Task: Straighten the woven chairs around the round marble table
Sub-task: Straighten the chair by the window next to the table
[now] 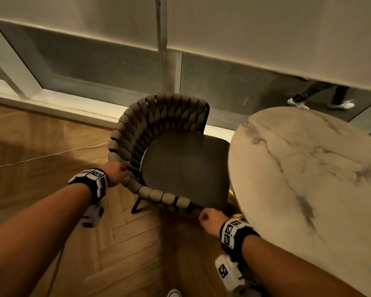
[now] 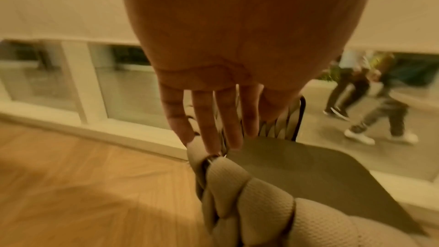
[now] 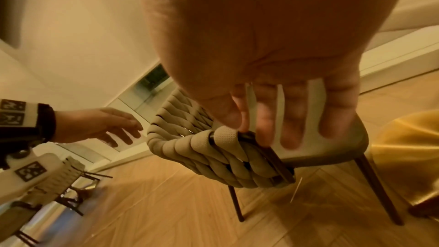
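A woven chair (image 1: 159,123) with a dark grey seat stands on the wood floor, its seat's right edge tucked against the round marble table (image 1: 308,179). My left hand (image 1: 116,175) is at the chair's curved left rim. In the left wrist view its fingers (image 2: 213,119) are straight, with the tips at the woven band (image 2: 237,185). The right wrist view shows the left hand (image 3: 106,125) spread, just short of the weave. My right hand (image 1: 210,221) is at the near arm's end, its fingers (image 3: 292,119) loosely straight over the dark frame tip (image 3: 261,149).
A low glass panel (image 1: 94,65) under a blind runs behind the chair, and people (image 1: 321,97) walk past outside. A thin white cable (image 1: 41,157) lies on the herringbone floor at left. The table's gold base (image 3: 408,157) is by the chair's leg. Another woven chair (image 3: 61,176) stands behind my left arm.
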### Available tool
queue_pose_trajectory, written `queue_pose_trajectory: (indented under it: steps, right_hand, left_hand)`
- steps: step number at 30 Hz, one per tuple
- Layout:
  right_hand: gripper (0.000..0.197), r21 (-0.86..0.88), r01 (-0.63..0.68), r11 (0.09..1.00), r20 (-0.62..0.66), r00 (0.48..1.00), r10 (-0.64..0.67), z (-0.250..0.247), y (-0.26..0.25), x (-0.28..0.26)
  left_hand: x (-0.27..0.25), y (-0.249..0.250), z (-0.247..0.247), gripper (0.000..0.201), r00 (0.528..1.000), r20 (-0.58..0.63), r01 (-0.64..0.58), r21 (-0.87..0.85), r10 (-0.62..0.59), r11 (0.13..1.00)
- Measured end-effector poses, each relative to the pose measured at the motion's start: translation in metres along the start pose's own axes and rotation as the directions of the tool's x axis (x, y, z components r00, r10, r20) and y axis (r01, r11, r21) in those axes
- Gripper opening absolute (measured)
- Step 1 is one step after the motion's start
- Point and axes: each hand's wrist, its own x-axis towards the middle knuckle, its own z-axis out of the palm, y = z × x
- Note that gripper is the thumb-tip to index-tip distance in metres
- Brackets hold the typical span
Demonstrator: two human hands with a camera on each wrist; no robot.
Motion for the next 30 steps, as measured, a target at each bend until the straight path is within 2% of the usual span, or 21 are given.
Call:
queue_pose_trajectory:
  steps: [2,3,4,5,7,9,11,14,17,20,25,26,27,30]
  right_hand:
    - [0.016,-0.046,0.046,0.998,-0.182,0.982,-0.053,-0.007,-0.012,0.015]
    - [0.020,-0.072,0.084,0.994,-0.285,0.953,-0.101,-0.009,-0.016,0.022]
    - [0.026,-0.098,0.124,0.987,-0.355,0.923,-0.151,-0.010,-0.019,0.027]
    - [0.035,-0.116,0.158,0.981,-0.367,0.911,-0.190,-0.008,-0.021,0.032]
    - [0.054,-0.150,0.189,0.971,-0.237,0.946,-0.221,0.003,-0.024,0.042]
    - [0.067,-0.211,0.178,0.961,-0.027,0.982,-0.187,0.020,-0.022,0.052]
    - [0.073,-0.280,0.157,0.947,0.083,0.987,-0.138,0.039,-0.020,0.061]
    - [0.073,-0.352,0.105,0.930,0.100,0.992,-0.074,0.056,-0.035,0.077]
    - [0.060,-0.403,0.062,0.913,0.125,0.992,-0.013,0.056,-0.061,0.097]
    - [0.047,-0.422,0.112,0.900,0.131,0.990,-0.062,0.051,-0.070,0.114]
    - [0.043,-0.304,0.080,0.949,0.094,0.994,-0.053,0.042,-0.073,0.129]
    - [0.044,-0.269,0.060,0.961,0.098,0.995,-0.035,0.035,-0.073,0.137]
    - [0.045,-0.200,-0.016,0.980,0.089,0.995,0.034,0.030,-0.048,0.141]
    - [0.039,-0.125,-0.096,0.988,0.062,0.993,0.104,0.020,-0.056,0.155]
  left_hand:
    - [0.009,-0.001,0.021,0.033,0.995,-0.096,-0.028,-0.087,0.020,0.996]
    - [0.013,-0.001,0.036,0.039,0.993,-0.112,-0.032,-0.089,0.022,0.996]
    - [0.013,0.000,0.051,0.052,0.995,-0.093,-0.037,-0.051,0.032,0.998]
    - [0.014,-0.001,0.069,0.068,0.998,-0.043,-0.048,0.022,0.049,0.999]
    - [0.013,0.001,0.102,0.096,0.996,0.014,-0.094,0.178,0.093,0.980]
    - [0.013,0.006,0.124,0.108,0.993,-0.038,-0.099,0.249,0.112,0.963]
    - [0.019,0.006,0.136,0.103,0.990,-0.105,-0.070,0.228,0.096,0.971]
    - [0.025,0.002,0.145,0.096,0.981,-0.170,-0.057,0.209,0.094,0.976]
    - [0.027,0.000,0.148,0.092,0.969,-0.212,-0.079,0.234,0.130,0.969]
    - [0.032,-0.002,0.148,0.088,0.938,-0.299,-0.098,0.258,0.176,0.961]
    - [0.059,0.000,0.138,0.085,0.931,-0.324,-0.088,0.245,0.167,0.966]
    - [0.068,0.005,0.134,0.085,0.935,-0.306,-0.104,0.243,0.178,0.964]
    - [0.084,0.029,0.141,0.085,0.938,-0.255,-0.164,0.273,0.236,0.948]
    - [0.095,0.030,0.121,0.084,0.957,-0.247,-0.093,0.235,0.152,0.968]
